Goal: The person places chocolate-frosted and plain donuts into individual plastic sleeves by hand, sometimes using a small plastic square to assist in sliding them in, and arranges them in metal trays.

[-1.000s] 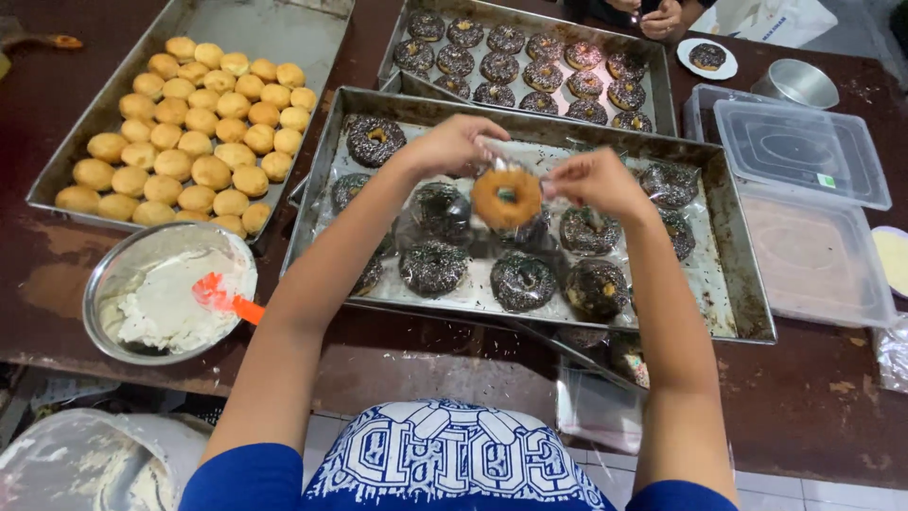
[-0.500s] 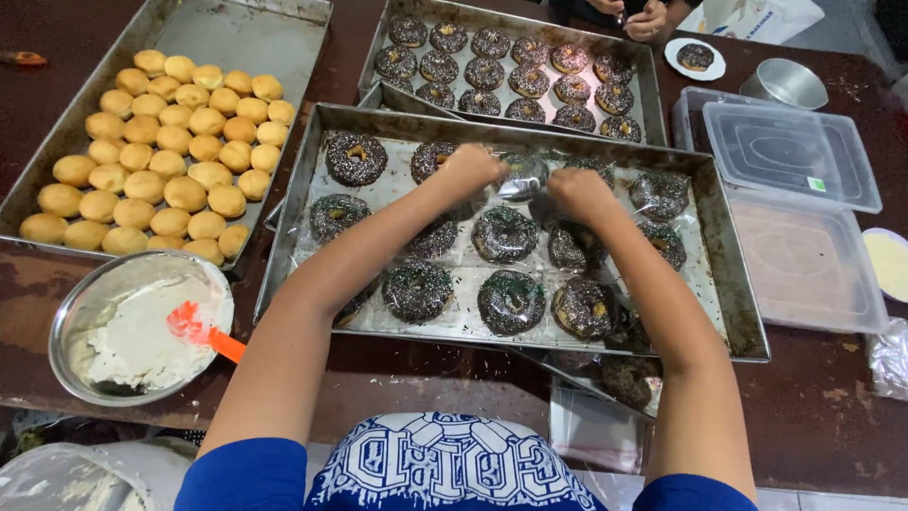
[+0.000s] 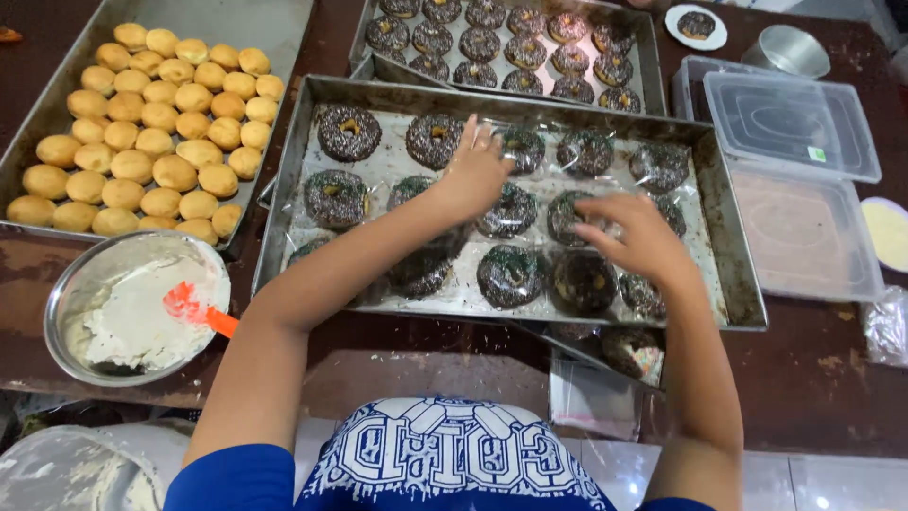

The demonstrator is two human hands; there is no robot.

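**Head view: both hands over a tray of chocolate doughnuts**

Head camera looks straight down on a steel tray (image 3: 284, 218) lined with clear plastic, holding chocolate-glazed, sprinkled doughnuts in rows. The left hand (image 3: 473, 175) reaches flat across the tray, fingers spread and released, palm resting on or just above a doughnut in the middle row (image 3: 511, 210), near the top-row doughnut (image 3: 522, 147); it grips nothing visible. The right hand (image 3: 638, 237) hovers open, fingers loosely curled, over the doughnut (image 3: 567, 213) beside it, holding nothing. The doughnuts sit apart, probably so the glaze does not smear. To the left stand a tray of plain golden buns (image 3: 142, 123) and a bowl of white cream (image 3: 132, 308) with an orange spatula (image 3: 199, 310). Lidded plastic boxes (image 3: 794, 118) lie to the right.
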